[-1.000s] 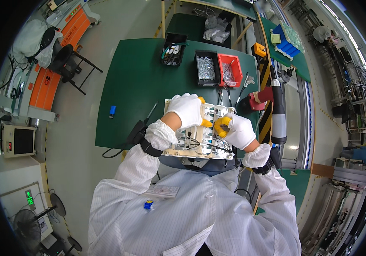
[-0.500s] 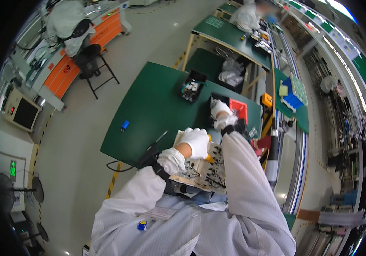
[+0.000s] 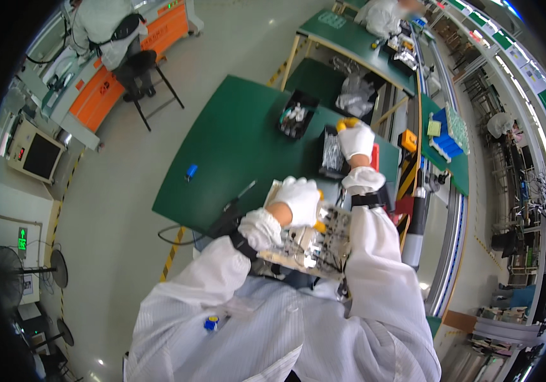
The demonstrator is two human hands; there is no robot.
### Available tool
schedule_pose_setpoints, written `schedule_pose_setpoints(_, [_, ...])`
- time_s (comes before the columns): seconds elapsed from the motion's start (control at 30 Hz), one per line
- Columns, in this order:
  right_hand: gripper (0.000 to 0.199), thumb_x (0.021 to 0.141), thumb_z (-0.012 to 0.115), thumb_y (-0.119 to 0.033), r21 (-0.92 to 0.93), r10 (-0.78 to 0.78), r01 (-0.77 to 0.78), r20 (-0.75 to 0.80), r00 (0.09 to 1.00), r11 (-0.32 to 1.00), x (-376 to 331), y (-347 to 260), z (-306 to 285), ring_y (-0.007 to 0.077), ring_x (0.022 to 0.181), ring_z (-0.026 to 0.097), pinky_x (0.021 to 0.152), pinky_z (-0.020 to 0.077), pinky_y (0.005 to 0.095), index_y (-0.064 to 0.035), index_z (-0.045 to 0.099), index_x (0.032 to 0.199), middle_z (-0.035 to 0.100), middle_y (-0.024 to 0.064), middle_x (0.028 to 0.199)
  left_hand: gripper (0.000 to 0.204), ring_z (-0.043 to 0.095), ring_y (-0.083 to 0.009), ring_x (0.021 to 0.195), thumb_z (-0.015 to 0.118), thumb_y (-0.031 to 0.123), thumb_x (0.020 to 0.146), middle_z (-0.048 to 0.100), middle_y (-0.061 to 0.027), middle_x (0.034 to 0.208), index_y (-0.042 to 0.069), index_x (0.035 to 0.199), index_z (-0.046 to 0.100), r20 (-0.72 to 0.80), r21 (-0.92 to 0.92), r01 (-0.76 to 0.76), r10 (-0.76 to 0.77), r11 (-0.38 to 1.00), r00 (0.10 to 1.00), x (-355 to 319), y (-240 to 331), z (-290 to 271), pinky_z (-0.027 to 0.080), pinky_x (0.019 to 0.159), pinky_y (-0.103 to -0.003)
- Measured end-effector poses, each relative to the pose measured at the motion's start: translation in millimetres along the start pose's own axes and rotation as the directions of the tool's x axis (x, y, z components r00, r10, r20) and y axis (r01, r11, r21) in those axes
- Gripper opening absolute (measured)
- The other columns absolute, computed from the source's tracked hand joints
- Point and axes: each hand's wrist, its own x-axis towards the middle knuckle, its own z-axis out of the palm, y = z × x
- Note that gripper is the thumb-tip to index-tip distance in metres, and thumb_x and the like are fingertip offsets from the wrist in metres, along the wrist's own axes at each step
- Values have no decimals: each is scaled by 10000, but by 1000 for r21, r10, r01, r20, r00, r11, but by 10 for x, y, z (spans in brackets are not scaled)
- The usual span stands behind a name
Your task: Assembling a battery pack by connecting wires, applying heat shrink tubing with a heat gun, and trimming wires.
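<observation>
My left hand [image 3: 298,200], in a white glove with yellow fingertips, rests on a pale circuit board [image 3: 314,245] crowded with parts, and holds it at the near edge of the green table [image 3: 234,153]. My right hand [image 3: 355,139], gloved the same way, is stretched out over the black parts bin [image 3: 332,153] next to the red bin [image 3: 375,156]. Its fingers curl downward into the bin; whether they hold a part is hidden.
Another black bin [image 3: 295,118] with small parts stands further back. A small blue cylinder [image 3: 191,171] lies on the left of the table. A black tool and cable [image 3: 234,207] lie near the front edge. Other people work at benches behind and at the orange station to the left.
My right hand has left the circuit board and reached forward to the black bin. The left hand stays on the board. My head has tilted, shifting the view.
</observation>
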Motion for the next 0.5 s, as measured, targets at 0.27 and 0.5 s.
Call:
schedule_pose_setpoints(0.27, [108, 817, 726, 18, 504, -291, 7, 486, 824, 864, -1564, -482, -1284, 101, 771, 675, 729, 549, 255, 9, 710, 924, 721, 71, 839, 311, 621, -280, 1113, 742, 311, 776, 679, -106, 1119, 105, 1008, 754, 57, -75, 99, -95, 992, 994, -70, -60, -98, 450, 950, -437])
schedule_pose_setpoints(0.5, [113, 813, 784, -48, 355, -229, 33, 527, 818, 934, -2095, -93, -1196, 173, 715, 682, 674, 536, 274, -27, 730, 911, 722, 86, 832, 455, 628, -285, 1070, 799, 354, 704, 670, -116, 1079, 57, 1039, 718, 34, -75, 70, -68, 995, 997, -32, -59, -14, 459, 924, -429])
